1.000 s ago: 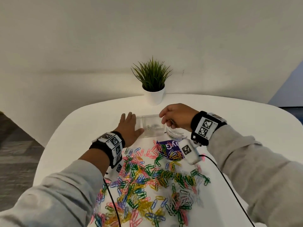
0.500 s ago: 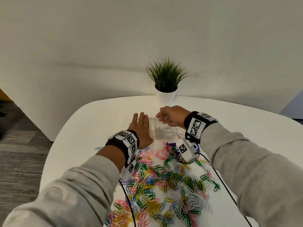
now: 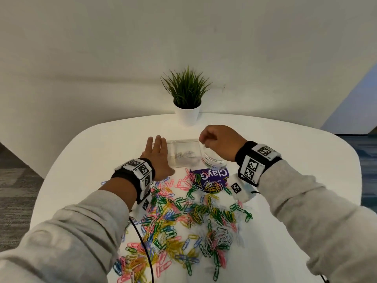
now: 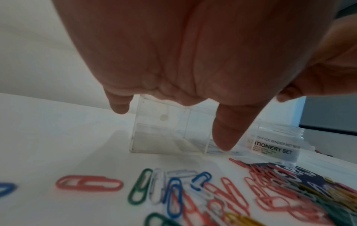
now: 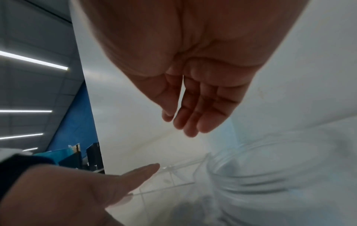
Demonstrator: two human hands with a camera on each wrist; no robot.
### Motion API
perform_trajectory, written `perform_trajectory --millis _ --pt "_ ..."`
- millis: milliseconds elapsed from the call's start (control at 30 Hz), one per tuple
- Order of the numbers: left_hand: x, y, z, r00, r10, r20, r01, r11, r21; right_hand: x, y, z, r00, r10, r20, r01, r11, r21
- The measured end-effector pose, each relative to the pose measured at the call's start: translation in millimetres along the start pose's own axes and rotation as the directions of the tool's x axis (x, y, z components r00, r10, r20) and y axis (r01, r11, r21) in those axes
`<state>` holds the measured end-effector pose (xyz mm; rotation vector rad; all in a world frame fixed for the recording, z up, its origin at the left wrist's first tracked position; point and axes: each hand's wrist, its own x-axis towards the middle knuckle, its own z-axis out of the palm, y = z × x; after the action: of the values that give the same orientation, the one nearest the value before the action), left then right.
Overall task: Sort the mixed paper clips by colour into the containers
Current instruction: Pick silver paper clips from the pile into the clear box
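Observation:
A heap of mixed paper clips in pink, green, blue, yellow and white covers the near part of the white table. Behind it stands a clear rectangular box with a few pale clips inside, and a round clear jar sits at its right. My left hand lies flat, fingers straight, against the box's left side. My right hand hovers above the jar. The right wrist view shows this hand with loosely bent fingers, the thumb apart and nothing in them.
A purple packet lies partly under clips just in front of the jar, which carries a "STATIONERY SET" label. A small potted plant stands at the table's far edge by the wall. Cables run along both forearms.
My right hand has moved from over the clear box to the right and a little up, above the round jar. The left hand has stayed flat beside the box.

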<state>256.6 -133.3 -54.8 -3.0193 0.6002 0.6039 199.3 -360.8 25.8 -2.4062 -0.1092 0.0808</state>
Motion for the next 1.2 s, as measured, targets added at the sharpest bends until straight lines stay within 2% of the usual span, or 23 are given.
perform_trajectory --millis 100,167,233,267,333,433,600,767,967,1067,1200 --pt "-13.0 7.3 -10.0 1.0 0.015 -0.003 -0.014 0.995 0.102 -46.1 36.6 -14.4 0.985 0.1 0.141 -0.072 0.979 -0.191" --pt "-27.1 17.2 -15.8 0.99 0.072 -0.124 -0.041 0.972 0.233 -71.2 63.4 -14.7 0.965 0.182 0.189 -0.11 0.935 -0.337" --pt "-41.2 35.5 -18.3 0.93 0.223 -0.292 -0.151 0.956 0.25 -86.8 82.0 -10.8 0.955 0.227 0.188 -0.143 0.915 -0.377" --pt "-48.2 47.2 -17.7 0.897 0.294 -0.33 -0.233 0.949 0.212 -90.0 86.6 -7.4 0.953 0.239 0.188 -0.154 0.912 -0.379" --pt "-59.8 73.2 -12.9 0.869 0.4 -0.291 -0.379 0.916 0.129 -93.1 93.5 -0.2 0.95 0.256 0.179 -0.17 0.905 -0.389" --pt "-66.4 98.1 5.9 0.893 0.428 -0.14 -0.425 0.904 0.051 -93.6 100.6 9.7 0.953 0.271 0.133 -0.202 0.9 -0.387" --pt "-62.7 116.0 27.2 0.83 0.537 -0.151 -0.544 0.839 -0.002 -98.5 101.1 14.1 0.96 0.253 0.122 -0.196 0.915 -0.353" --pt "-57.6 114.2 30.9 0.826 0.535 -0.175 -0.539 0.842 0.029 -104.8 101.1 8.7 0.968 0.251 0.005 -0.242 0.939 -0.247" --pt "-55.4 105.7 35.2 0.844 0.487 -0.225 -0.488 0.871 0.058 -103.0 96.8 14.6 0.967 0.223 0.12 -0.181 0.94 -0.289" --pt "-56.3 103.1 37.7 0.827 0.491 -0.272 -0.498 0.866 0.047 -101.2 97.1 18.8 0.949 0.262 0.174 -0.201 0.931 -0.305" --pt "-58.9 103.3 36.9 0.797 0.524 -0.301 -0.538 0.842 0.041 -102.4 96.2 20.6 0.951 0.261 0.167 -0.192 0.919 -0.343"
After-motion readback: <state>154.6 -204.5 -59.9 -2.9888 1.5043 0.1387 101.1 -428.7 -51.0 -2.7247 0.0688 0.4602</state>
